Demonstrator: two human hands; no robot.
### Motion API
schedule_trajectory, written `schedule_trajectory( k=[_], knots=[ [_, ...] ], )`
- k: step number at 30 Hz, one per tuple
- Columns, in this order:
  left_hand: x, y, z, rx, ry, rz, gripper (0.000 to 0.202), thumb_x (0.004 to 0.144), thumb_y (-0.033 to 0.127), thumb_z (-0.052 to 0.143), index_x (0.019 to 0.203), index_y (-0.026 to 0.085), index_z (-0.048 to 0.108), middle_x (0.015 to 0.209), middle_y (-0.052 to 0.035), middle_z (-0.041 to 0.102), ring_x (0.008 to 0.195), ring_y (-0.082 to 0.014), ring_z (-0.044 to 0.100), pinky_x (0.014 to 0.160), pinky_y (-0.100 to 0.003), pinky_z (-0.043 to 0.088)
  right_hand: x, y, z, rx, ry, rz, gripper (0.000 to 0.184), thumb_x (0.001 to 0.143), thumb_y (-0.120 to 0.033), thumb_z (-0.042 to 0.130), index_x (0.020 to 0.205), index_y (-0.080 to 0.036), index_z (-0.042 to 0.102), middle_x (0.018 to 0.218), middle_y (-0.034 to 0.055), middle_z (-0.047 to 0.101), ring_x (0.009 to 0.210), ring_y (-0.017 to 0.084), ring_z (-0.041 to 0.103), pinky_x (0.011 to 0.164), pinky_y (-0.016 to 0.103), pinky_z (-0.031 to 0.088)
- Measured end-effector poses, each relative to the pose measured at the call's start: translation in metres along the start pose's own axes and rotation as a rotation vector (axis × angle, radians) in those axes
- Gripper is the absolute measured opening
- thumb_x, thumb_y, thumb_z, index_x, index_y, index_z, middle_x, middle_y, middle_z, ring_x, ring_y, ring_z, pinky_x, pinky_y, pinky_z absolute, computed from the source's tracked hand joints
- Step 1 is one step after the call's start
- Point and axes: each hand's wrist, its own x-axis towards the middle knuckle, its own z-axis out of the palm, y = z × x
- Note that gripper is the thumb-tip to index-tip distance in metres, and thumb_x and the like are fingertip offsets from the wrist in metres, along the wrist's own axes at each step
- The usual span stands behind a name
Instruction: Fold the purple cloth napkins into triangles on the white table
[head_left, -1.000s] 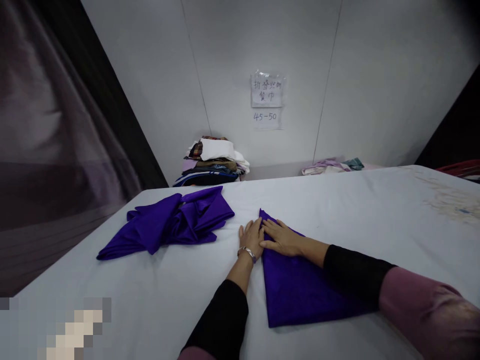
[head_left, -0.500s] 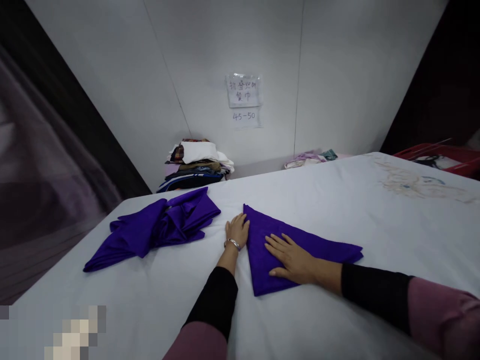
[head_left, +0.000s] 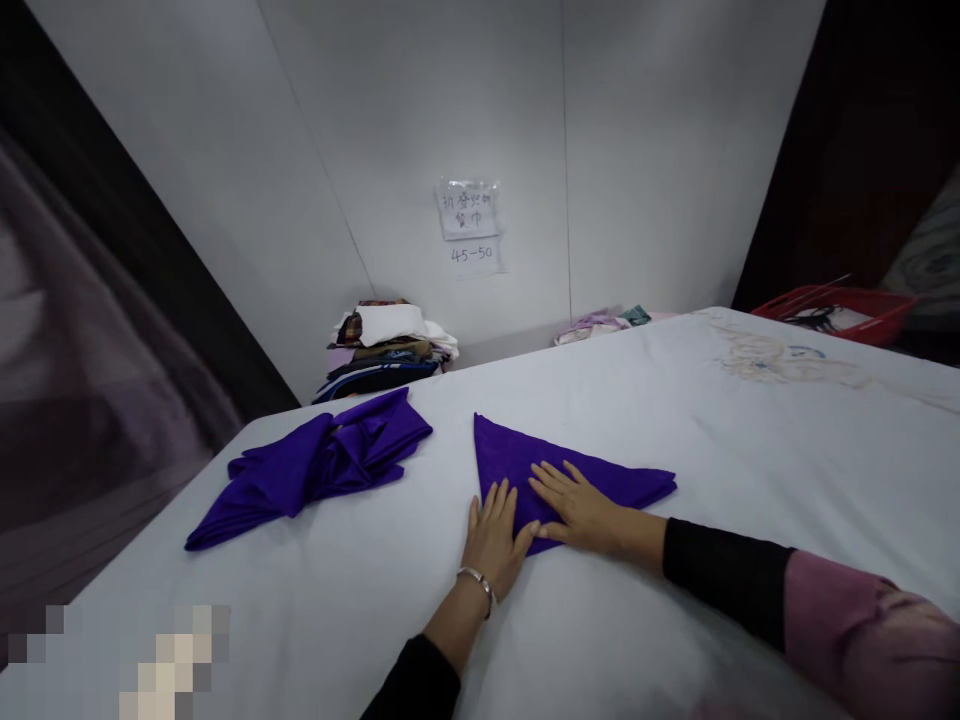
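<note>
While your right hand [head_left: 579, 508] lies spread on the folded purple cloth [head_left: 506, 450], your left hand [head_left: 495, 535], also spread, touches its seven-o'clock edge; at its nine o'clock, bunched cloth [head_left: 300, 470] shares the white table [head_left: 795, 450].

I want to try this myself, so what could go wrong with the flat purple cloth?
The flat purple cloth might slide or wrinkle if the right hand, spread on top, pushes sideways. The left hand overlaps its near left part, so it could drag that bit crooked. The bracelet, close to the cloth, might snag it.
</note>
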Motion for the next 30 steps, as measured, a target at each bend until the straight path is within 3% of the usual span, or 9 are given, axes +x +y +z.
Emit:
schedule_trajectory(
  k=[3,7,9,12,16,19,22,27,30],
  knots=[
    [-0.001,-0.002,0.0,0.064,-0.059,-0.015,0.059,0.089,0.046,0.032,0.138,0.013,0.032,0.146,-0.0123,0.027,0.136,-0.0246,0.017,0.109,-0.05,0.013,-0.028,0.022,-0.003,0.011,-0.003,0.056,0.076,0.085,-0.065,0.034,0.143,-0.018,0.021,0.15,0.0109,0.015,0.137,0.027,0.008,0.109,0.049,0.003],
    [0.003,-0.009,0.004,0.075,-0.035,0.006,0.058,0.09,0.045,0.031,0.138,0.012,0.032,0.146,-0.0138,0.027,0.136,-0.0251,0.017,0.108,-0.052,0.015,-0.074,0.076,-0.02,0.012,0.034,0.219,0.07,0.087,-0.062,0.033,0.141,-0.019,0.028,0.148,0.0106,0.019,0.136,0.028,0.014,0.109,0.049,0.006],
    [0.005,-0.011,0.007,0.063,-0.024,0.011,0.059,0.09,0.046,0.032,0.137,0.012,0.032,0.145,-0.0142,0.027,0.136,-0.0254,0.017,0.108,-0.053,0.015,-0.1,0.102,-0.033,0.047,0.1,0.355,0.068,0.088,-0.061,0.031,0.14,-0.018,0.031,0.147,0.0116,0.023,0.136,0.027,0.015,0.109,0.05,0.009],
    [0.005,-0.012,0.007,0.029,0.03,0.021,0.057,0.09,0.047,0.033,0.137,0.014,0.034,0.145,-0.0141,0.03,0.135,-0.0261,0.02,0.106,-0.055,0.016,-0.135,0.126,-0.049,0.158,0.304,0.512,0.064,0.089,-0.058,0.032,0.139,-0.019,0.034,0.145,0.0113,0.03,0.135,0.026,0.02,0.108,0.047,0.021],
    [-0.003,-0.01,0.002,-0.003,0.174,0.118,0.052,0.088,0.045,0.039,0.132,0.018,0.041,0.139,-0.0115,0.041,0.132,-0.0265,0.03,0.106,-0.055,0.018,-0.155,0.125,-0.055,0.257,0.483,0.476,0.05,0.087,-0.05,0.041,0.127,-0.021,0.05,0.135,0.0102,0.046,0.127,0.026,0.037,0.099,0.043,0.038],
    [-0.012,-0.009,-0.002,-0.01,0.284,0.267,0.042,0.085,0.041,0.047,0.122,0.02,0.052,0.123,-0.009,0.057,0.12,-0.0258,0.045,0.104,-0.05,0.027,-0.149,0.114,-0.047,0.218,0.466,0.288,0.037,0.088,-0.039,0.043,0.117,-0.023,0.058,0.124,0.0074,0.056,0.122,0.024,0.044,0.098,0.044,0.039],
    [-0.019,-0.01,-0.004,-0.008,0.366,0.334,0.03,0.084,0.033,0.049,0.108,0.02,0.06,0.105,-0.0078,0.064,0.103,-0.0238,0.055,0.093,-0.044,0.04,-0.137,0.106,-0.039,0.108,0.431,0.144,0.032,0.089,-0.029,0.041,0.114,-0.021,0.061,0.117,0.0077,0.061,0.117,0.022,0.048,0.098,0.043,0.039],
    [-0.024,-0.009,-0.007,-0.005,0.375,0.324,0.021,0.085,0.024,0.045,0.094,0.023,0.064,0.091,-0.0051,0.064,0.089,-0.0212,0.058,0.08,-0.039,0.047,-0.123,0.1,-0.041,-0.032,0.361,0.075,0.032,0.091,-0.023,0.038,0.102,-0.018,0.067,0.1,0.011,0.065,0.096,0.022,0.056,0.086,0.042,0.045],
    [-0.025,-0.006,-0.008,-0.002,0.36,0.318,0.022,0.085,0.02,0.043,0.091,0.023,0.064,0.089,-0.005,0.064,0.087,-0.0208,0.058,0.077,-0.038,0.048,-0.124,0.098,-0.044,-0.076,0.34,0.068,0.034,0.092,-0.023,0.035,0.101,-0.017,0.067,0.099,0.0115,0.064,0.094,0.023,0.056,0.083,0.042,0.046]
  ],
)
